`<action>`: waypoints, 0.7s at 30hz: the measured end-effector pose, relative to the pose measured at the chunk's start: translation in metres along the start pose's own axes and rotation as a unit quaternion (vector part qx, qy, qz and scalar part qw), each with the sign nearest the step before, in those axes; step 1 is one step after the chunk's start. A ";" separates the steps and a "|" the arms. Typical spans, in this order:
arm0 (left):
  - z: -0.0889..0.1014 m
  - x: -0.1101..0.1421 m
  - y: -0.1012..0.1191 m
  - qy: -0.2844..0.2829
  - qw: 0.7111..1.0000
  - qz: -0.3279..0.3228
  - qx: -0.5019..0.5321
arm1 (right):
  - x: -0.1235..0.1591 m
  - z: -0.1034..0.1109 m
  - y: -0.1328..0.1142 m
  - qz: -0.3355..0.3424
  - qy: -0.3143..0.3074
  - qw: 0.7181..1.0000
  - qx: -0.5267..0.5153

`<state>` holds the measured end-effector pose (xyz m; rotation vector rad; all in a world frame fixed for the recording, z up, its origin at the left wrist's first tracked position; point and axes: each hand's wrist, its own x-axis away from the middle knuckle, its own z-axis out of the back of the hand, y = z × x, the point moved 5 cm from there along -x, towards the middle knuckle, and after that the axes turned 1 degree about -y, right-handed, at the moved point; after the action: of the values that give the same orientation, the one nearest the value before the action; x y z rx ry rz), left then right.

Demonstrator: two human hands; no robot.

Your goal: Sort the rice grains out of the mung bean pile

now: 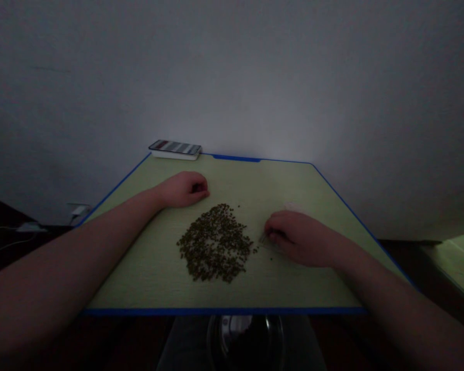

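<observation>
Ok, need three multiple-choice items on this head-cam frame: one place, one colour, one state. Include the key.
1. Where does the pile of small dark green seeds lie relative to the left hand and the right hand?
A) Beyond both, at the far edge
B) Between them
C) Off to the right of both

2. What colour is the edging of the green tabletop?
A) Red
B) White
C) Blue

3. How is the left hand posed?
A) Curled, resting on the tabletop
B) Flat, fingers spread
C) Raised well above the tabletop

Key:
1. B: the seeds sit on the tabletop with one hand on each side.
2. C: a blue strip runs along the near edge and the sides.
3. A: its fingers curl inward and it lies on the surface.
</observation>
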<state>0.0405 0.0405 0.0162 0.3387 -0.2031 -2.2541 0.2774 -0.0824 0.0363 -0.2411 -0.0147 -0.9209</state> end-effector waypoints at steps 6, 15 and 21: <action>-0.002 0.000 -0.001 -0.006 1.000 0.003 0.007 | -0.002 -0.002 -0.009 0.048 0.000 0.999 -0.025; -0.001 0.000 -0.001 0.001 1.000 0.001 0.001 | 0.004 -0.004 -0.011 0.037 -0.039 0.998 -0.023; -0.001 0.000 0.000 -0.004 1.000 0.011 0.000 | 0.004 -0.004 -0.014 0.004 -0.045 0.999 -0.005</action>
<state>0.0408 0.0408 0.0154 0.3251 -0.2101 -2.2342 0.2688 -0.0945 0.0355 -0.2907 -0.0923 -0.9019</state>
